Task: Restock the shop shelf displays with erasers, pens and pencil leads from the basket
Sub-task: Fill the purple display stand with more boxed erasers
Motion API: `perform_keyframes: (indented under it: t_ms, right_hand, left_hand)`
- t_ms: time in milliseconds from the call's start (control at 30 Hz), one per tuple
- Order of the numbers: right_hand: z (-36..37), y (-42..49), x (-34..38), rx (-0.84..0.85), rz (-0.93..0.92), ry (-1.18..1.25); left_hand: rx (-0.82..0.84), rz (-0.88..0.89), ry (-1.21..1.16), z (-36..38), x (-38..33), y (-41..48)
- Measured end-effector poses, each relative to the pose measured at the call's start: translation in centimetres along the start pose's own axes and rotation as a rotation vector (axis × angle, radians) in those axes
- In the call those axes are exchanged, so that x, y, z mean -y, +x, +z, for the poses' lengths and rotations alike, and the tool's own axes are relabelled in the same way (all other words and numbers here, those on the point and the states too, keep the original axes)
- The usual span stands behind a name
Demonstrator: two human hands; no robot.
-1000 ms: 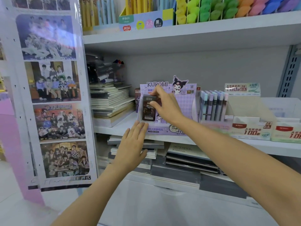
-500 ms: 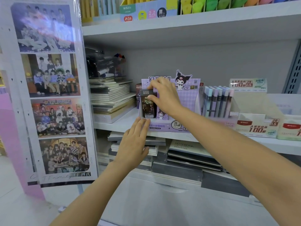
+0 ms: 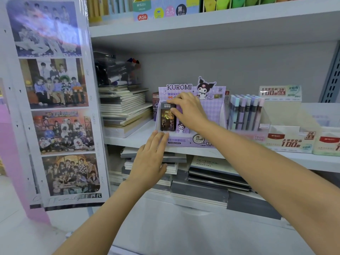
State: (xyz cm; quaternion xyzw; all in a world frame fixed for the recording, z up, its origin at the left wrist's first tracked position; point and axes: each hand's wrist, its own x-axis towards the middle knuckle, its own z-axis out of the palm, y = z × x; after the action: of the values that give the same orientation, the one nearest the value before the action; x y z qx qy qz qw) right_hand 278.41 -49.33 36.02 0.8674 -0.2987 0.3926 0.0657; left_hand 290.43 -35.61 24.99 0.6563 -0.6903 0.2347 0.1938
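A purple Kuromi display box (image 3: 215, 115) of pencil leads stands on the middle shelf (image 3: 132, 139). My right hand (image 3: 187, 111) pinches a dark pencil-lead case (image 3: 166, 118) at its top, standing it upright in the box's left front corner, beside a purple Kuromi case (image 3: 181, 127). My left hand (image 3: 149, 159) is flat with straight fingers, its fingertips touching the box's lower left front edge. The basket is out of view.
Stacked notebooks (image 3: 125, 109) lie left of the box, and a rack of pastel pens (image 3: 244, 113) and lead boxes marked 100 (image 3: 290, 138) stand to its right. More notebooks (image 3: 211, 173) fill the shelf below. A poster panel (image 3: 55, 107) hangs at the left.
The dark case has sunk a little lower into the box's left corner under my right hand. My left hand stays at the box's front edge.
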Motion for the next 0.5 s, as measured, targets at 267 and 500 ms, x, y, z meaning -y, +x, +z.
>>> perform_keyframes:
  t_ms: [267, 500]
  right_hand:
    - [-2.9, -8.8, 1.9, -0.162, -0.19, 0.303]
    - [2.4, -26.9, -0.1, 0.131, 0.073, 0.499]
  left_hand:
    - [-0.105, 0.011, -0.104, -1.3, -2.2, -1.5]
    - [0.005, 0.007, -0.202, 6.7, -8.1, -7.7]
